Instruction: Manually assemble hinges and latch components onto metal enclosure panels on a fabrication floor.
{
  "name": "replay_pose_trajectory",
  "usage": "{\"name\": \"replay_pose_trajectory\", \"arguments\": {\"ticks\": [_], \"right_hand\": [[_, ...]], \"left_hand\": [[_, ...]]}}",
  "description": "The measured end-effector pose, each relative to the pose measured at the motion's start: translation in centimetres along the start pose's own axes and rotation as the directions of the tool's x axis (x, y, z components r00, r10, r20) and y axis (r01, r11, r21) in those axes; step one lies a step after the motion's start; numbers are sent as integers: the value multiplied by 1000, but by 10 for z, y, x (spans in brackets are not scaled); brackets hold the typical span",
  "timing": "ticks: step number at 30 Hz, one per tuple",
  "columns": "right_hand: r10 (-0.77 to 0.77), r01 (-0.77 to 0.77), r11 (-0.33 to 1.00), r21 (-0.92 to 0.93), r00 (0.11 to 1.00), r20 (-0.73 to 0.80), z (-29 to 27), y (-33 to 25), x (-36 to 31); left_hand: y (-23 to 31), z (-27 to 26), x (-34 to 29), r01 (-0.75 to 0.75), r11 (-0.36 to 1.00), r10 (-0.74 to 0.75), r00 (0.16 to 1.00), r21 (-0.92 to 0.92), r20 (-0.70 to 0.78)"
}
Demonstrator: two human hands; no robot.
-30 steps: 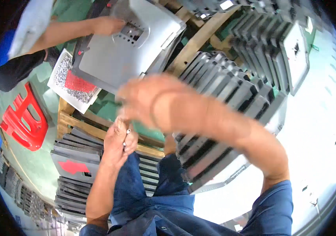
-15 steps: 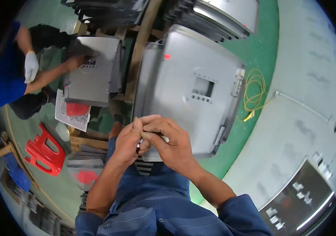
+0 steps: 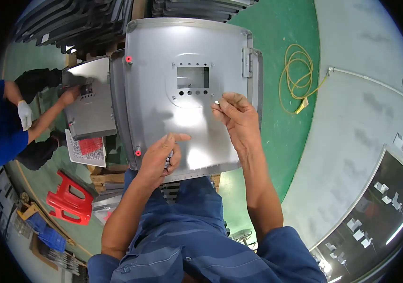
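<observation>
Two hands over grey metal panel (image 3: 163,108), frame centre: right hand (image 3: 239,118) pinches small screw (image 3: 217,102), left hand (image 3: 161,158) clutches spare screws; loose pinch could drop it thru cutout.

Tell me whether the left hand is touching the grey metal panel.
Touching. The head view shows the left hand lying on the lower part of the grey metal panel, its forefinger stretched flat across the surface with no gap showing.
</observation>
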State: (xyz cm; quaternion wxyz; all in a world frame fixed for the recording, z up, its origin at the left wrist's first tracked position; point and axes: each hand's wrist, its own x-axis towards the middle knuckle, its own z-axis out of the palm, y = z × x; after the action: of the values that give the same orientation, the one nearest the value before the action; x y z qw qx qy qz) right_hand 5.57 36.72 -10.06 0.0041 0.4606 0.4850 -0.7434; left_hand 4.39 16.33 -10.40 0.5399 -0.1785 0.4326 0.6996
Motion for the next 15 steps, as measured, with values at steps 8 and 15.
{"name": "replay_pose_trajectory", "arguments": {"ticks": [8,15], "right_hand": [[-135,219,928,-300,951,278,23,43,-52],[-241,668,509,-543,716,655,7,28,-57]], "left_hand": [[-3,9,12,-70,978,91,991,198,-101],[-12,-10,2,51,980,-46,998,193,-30]]}}
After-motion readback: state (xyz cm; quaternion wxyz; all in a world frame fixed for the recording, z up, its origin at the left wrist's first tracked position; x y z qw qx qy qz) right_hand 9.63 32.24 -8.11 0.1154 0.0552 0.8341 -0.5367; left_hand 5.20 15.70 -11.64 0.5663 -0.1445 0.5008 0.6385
